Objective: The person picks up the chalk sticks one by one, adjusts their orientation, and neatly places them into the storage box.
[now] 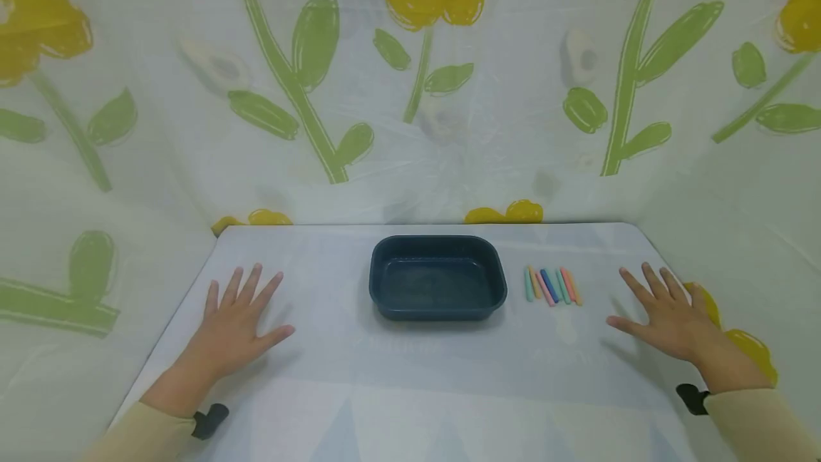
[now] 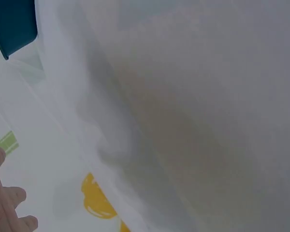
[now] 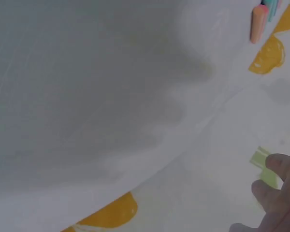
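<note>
A dark blue-grey rectangular basin (image 1: 439,312) sits at the middle of the table, and its corner (image 2: 14,29) shows in the left wrist view. To its right lies a row of several coloured chalk sticks (image 1: 553,286), in green, orange, pink, blue and red; an orange stick (image 3: 257,24) shows in the right wrist view. My left hand (image 1: 234,330) is spread over the table's left side, holding nothing. On the right side my right hand (image 1: 673,319) has its fingers spread too, nearest the chalk sticks and apart from them. Both hands cast shadows on the tabletop.
The table (image 1: 423,391) has a pale cover and rounded far corners. Behind and beside it hangs a white sheet (image 1: 513,127) printed with yellow flowers and green stems. Each wrist bears a small dark device, such as the left one (image 1: 210,421), next to a beige sleeve (image 1: 141,437).
</note>
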The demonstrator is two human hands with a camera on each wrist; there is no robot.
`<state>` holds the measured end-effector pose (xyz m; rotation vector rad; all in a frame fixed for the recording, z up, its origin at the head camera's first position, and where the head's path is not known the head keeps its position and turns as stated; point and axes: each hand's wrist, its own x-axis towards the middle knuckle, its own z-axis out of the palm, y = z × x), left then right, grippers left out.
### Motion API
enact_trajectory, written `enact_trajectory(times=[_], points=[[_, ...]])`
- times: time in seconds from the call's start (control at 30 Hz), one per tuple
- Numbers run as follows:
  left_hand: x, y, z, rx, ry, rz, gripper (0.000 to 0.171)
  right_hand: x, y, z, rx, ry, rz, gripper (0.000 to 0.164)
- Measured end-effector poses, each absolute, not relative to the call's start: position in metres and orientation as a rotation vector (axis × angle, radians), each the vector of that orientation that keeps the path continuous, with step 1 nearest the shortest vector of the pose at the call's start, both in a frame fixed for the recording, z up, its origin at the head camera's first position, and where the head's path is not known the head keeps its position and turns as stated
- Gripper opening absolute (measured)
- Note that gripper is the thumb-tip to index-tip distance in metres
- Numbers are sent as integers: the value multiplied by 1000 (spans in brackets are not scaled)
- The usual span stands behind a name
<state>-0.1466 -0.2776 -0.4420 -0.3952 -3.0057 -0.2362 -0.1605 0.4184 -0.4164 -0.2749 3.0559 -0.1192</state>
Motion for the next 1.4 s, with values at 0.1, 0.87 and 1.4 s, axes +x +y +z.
enact_trajectory(times=[0.1,0.87,1.4], points=[[-147,-274,-442,-389,-3012,-256,96,-161,417,-416,-280,3060,-138,100],[-156,-228,-439,-443,-2950,-420,91,-175,393,-422,-332,3228,-324,75],[-172,-187,-441,-428,-2976,-952,87,-189,374,-418,-180,3140,-560,63]])
